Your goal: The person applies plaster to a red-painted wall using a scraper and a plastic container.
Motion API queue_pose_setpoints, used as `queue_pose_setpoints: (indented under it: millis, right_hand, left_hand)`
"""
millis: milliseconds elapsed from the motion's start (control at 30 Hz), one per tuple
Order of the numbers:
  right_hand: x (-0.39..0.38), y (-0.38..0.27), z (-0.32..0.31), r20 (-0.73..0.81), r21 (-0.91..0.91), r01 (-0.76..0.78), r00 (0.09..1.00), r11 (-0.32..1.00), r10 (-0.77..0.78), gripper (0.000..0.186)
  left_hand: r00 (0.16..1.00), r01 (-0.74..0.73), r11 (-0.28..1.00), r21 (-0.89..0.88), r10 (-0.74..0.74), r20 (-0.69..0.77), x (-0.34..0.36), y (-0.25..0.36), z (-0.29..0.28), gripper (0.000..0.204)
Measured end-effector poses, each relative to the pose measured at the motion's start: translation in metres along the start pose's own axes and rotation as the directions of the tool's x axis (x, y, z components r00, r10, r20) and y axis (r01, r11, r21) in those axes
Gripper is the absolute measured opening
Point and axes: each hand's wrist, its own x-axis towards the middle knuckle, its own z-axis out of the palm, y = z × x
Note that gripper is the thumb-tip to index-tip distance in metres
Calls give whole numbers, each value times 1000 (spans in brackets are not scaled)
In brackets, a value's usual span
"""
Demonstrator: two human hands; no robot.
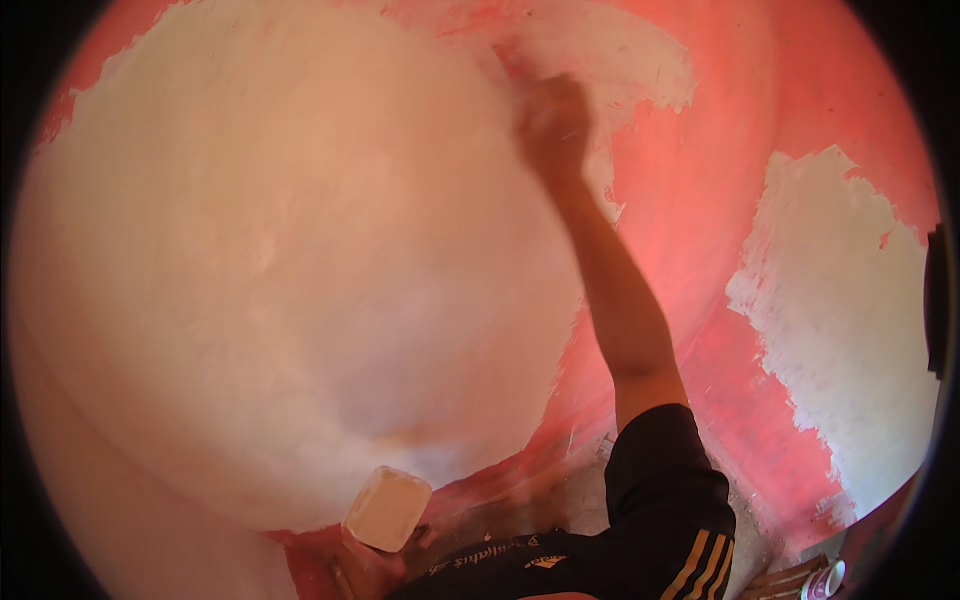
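Observation:
A pink-red wall (700,200) stands in front of me, much of it under a large smooth coat of cream filler (250,250). My right hand (556,125) is raised high against the wall, at the upper right edge of that coat. Its fingers look closed like a fist, but motion blurs them, and whatever they hold is not plain. Low down, my left hand (372,572) grips a cream, rounded-square container (390,508) from below. The container tilts slightly, its pale face turned up; part of the hand is hidden under it.
Another rough-edged cream patch (840,320) covers the wall at the right. At the lower right, a white cup-like pot (826,580) is beside brown slats (785,580). A dark object (936,300) juts in at the right rim.

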Motion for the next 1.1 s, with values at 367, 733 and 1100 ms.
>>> queue_pose_setpoints:
  millis: [367, 733, 1100]
  right_hand:
    - [33, 115, -71, -56, -333, -373, 924, 866, 377, 32]
    - [5, -42, -69, -68, 266, -66, 994, 962, 87, 14]
    - [73, 98, -47, 74, -15, 128, 989, 992, -126, 46]
  left_hand:
    - [997, 17, 999, 42, -20, 71, 4, -4, 16, 67]
    - [997, -49, 995, 92, 43, 63, -5, -30, 6, 63]
    - [688, -465, -162, 870, 552, 471, -16, -57, 68, 81]
